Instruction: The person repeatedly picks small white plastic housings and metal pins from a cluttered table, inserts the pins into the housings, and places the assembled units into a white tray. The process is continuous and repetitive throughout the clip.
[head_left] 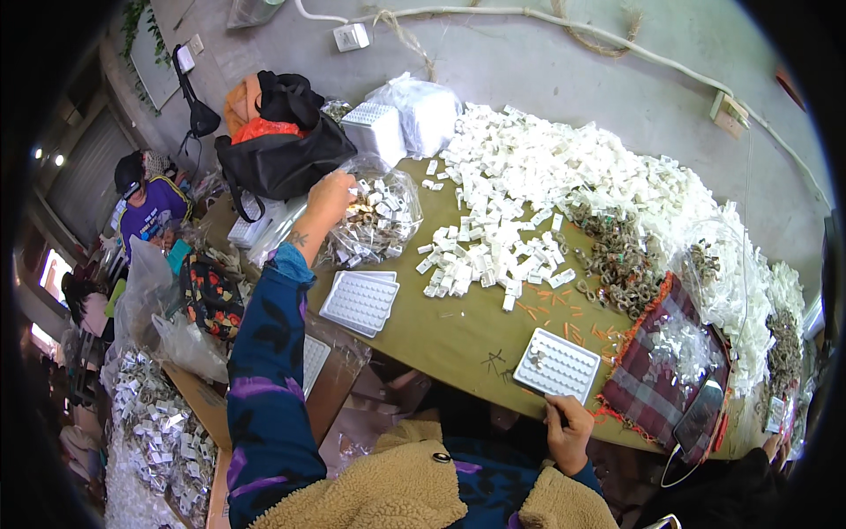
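My left hand (330, 199) is stretched out to the far left, at a clear plastic bag (388, 216) full of small white and metallic parts. Its fingers are bent together at the bag's mouth, and what they pinch is hidden. By the table's front edge, my right hand (570, 434) grips the near edge of a white tray (564, 370) between thumb and fingers. Rows of small hollows cover this tray, and a few small parts sit at its left end. More white trays (359, 302) lie stacked below the bag.
A large heap of white plastic pieces (564, 167) runs along the wall, beside brownish metal parts (621, 256). Orange sticks (573, 333) are scattered near the tray. On the right, a phone (701, 407) rests on plaid cloth (652, 370). A black bag (286, 159) stands far left; another person (154, 207) sits beyond.
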{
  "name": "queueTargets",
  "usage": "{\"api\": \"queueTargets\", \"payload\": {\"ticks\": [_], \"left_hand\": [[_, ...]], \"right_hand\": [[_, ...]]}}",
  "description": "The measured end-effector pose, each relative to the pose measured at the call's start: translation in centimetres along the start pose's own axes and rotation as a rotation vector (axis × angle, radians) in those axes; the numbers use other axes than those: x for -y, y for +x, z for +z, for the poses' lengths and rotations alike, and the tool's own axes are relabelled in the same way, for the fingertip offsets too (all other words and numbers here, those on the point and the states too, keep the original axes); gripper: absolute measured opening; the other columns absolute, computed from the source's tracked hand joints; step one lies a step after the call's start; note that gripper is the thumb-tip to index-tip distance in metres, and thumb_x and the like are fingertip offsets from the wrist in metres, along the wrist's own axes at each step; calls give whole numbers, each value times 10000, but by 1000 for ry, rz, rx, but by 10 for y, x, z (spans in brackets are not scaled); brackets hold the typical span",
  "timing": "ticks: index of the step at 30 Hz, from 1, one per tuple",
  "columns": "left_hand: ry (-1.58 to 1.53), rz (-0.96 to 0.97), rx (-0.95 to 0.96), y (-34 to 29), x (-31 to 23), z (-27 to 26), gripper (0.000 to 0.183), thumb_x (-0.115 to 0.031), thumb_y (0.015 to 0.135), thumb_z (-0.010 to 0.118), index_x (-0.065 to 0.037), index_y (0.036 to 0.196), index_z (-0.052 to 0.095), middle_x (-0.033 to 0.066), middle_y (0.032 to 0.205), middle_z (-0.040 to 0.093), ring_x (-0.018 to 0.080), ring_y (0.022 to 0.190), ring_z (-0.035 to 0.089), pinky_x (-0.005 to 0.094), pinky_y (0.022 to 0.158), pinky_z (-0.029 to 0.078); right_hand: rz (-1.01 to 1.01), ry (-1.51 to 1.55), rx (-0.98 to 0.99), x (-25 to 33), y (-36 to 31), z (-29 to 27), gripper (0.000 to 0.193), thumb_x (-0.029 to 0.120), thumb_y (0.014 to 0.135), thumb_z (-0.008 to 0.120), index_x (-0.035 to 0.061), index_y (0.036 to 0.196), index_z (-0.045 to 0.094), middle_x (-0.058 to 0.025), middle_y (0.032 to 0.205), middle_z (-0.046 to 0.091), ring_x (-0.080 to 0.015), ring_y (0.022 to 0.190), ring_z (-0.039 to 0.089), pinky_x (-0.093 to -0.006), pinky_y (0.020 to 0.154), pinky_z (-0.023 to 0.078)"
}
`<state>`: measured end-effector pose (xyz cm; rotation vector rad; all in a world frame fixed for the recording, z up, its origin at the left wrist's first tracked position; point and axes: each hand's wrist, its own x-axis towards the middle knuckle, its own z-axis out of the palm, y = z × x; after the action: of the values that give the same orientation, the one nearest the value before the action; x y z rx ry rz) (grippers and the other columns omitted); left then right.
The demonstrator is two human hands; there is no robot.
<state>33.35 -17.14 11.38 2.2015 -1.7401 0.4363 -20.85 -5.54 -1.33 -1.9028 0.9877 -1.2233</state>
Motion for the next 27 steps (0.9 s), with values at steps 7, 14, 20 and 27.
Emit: {"api": "queueTargets", "payload": {"ticks": [7,14,20,27], "left_hand": [[-566,-254,13,-6,-10,-34,159,-66,867,657,30,992,674,101,852,688,174,705,688,287,570,529],[-1020,0,-130,-86,-136,-63,165,11,873,660,32,1036,647,108,980,699,167,762,697,280,630,556],[-812,536,-296,-203,-278,-39,313,51,755,777,8,1047,670,164,1060,693,300,931,697,351,765,584],[-962,667,-315,-238,-304,-17,307,104,739,745,23,1033,713,180,1077,655,268,810,710,319,672,604]], "right_hand": [[-5,3,-12,-1,-1,-1,90,-75,854,637,-37,930,667,-75,678,590,-130,561,578,-264,534,442],[385,390,44,37,7,-6,97,-30,907,627,-46,986,681,-63,773,668,-104,638,627,-236,595,502],[282,611,90,61,24,0,338,129,953,595,-33,1246,545,-88,1174,612,-145,1018,610,-287,898,474],[438,723,114,56,8,0,202,157,965,651,-38,1013,633,-24,917,653,-74,866,579,-234,783,482]]}}
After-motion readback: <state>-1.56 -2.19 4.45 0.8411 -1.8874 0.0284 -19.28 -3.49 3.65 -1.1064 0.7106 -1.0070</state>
